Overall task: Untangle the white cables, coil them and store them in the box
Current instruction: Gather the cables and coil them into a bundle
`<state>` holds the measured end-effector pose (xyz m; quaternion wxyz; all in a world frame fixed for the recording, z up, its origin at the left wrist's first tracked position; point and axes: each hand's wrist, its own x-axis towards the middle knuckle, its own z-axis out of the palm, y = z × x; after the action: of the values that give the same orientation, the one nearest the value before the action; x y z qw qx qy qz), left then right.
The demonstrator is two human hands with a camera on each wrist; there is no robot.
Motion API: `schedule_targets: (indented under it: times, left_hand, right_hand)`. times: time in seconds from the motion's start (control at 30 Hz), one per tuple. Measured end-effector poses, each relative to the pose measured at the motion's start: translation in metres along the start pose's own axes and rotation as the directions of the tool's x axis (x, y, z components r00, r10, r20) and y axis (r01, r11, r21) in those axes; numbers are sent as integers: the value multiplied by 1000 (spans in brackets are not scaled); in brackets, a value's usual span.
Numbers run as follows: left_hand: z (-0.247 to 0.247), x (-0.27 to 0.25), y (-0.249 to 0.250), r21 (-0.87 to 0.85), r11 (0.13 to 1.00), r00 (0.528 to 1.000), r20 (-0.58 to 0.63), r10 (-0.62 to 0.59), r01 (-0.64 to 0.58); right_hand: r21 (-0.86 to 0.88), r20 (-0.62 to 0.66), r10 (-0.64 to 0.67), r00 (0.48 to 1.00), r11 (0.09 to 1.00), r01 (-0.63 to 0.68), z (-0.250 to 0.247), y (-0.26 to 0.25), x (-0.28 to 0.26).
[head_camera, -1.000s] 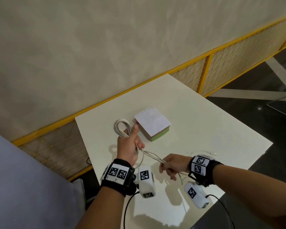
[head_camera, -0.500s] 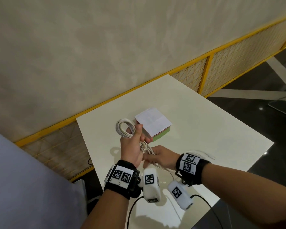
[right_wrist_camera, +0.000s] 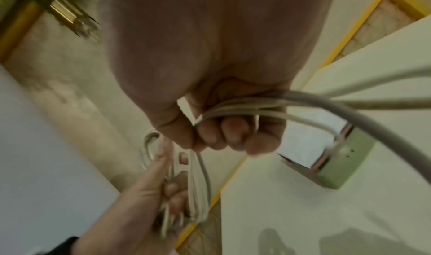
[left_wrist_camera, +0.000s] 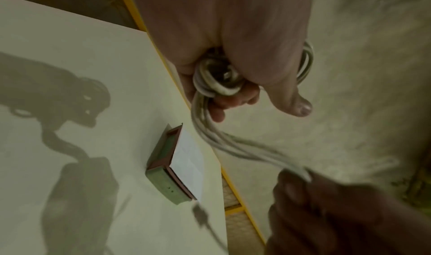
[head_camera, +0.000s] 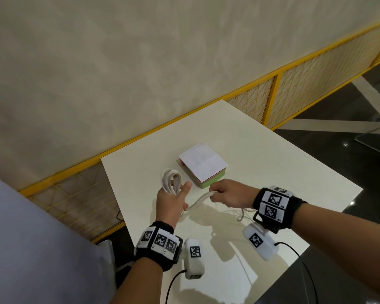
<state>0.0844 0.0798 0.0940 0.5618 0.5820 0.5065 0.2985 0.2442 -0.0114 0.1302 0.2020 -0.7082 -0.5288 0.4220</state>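
My left hand grips a coil of white cables, whose loops stick out above the fist; in the left wrist view the coil sits under curled fingers with the thumb out. A bundle of strands runs from it to my right hand, which holds them in a closed fist. Loose cable trails on the table under the right wrist. The box, green-sided with a white top, lies just beyond both hands.
The white table has its right edge close by the right forearm, with dark floor beyond. A yellow mesh fence and a beige wall stand behind the table. Wrist camera units hang under both wrists.
My right hand moved from beside the left fist out to the right and up toward the box, pulling the strands taut. The left hand stayed up with its coil.
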Motion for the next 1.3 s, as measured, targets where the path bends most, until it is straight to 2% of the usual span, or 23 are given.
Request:
schedule_targets:
  times: [0.13,0.23,0.33,0.47,0.57,0.67,0.83,0.9,1.03,1.13,1.23,1.3]
  left_hand:
    - [8,-8,0,43,998,989,137,48,-54]
    - [9,-13,-2,93,991,955,289,69,-100]
    - [14,-17,-2,155,975,920,383,89,-159]
    - [24,-23,-7,285,948,939,341,41,-145]
    - [25,-23,-11,328,940,941,339,-24,-95]
    - [23,-21,-11,336,936,929,369,-33,-100]
    - [28,-24,-8,254,962,924,382,-2,-103]
    - [28,-24,-9,206,975,922,387,-3,-83]
    - [27,-26,-11,193,974,926,375,40,-120]
    - [27,-27,-10,154,979,930,362,68,-132]
    - [27,-24,-8,129,979,932,345,108,-161]
    - [27,-19,-8,139,974,949,283,136,-181]
  right_hand:
    - [-33,-4,-68,998,997,68,-7,-13,-1]
    - [-61,-9,-142,990,988,142,-9,-17,2]
    - [-63,-100,-177,979,983,171,-6,-16,3]
    - [-109,-247,-245,937,968,225,3,-19,5]
    - [-99,-173,-270,947,962,256,4,-18,6]
    - [-112,-116,-290,950,954,278,1,-18,5]
    - [-171,-347,-279,895,957,233,6,-20,7]
    - [-154,-334,-220,916,972,178,8,-19,10]
    - [-109,-211,-92,973,992,70,10,-16,15]
    - [-77,-167,-110,980,992,98,13,-18,16]
    - [-40,-196,-135,971,991,130,13,-19,15]
    - [-33,-219,-129,967,992,125,11,-22,15]
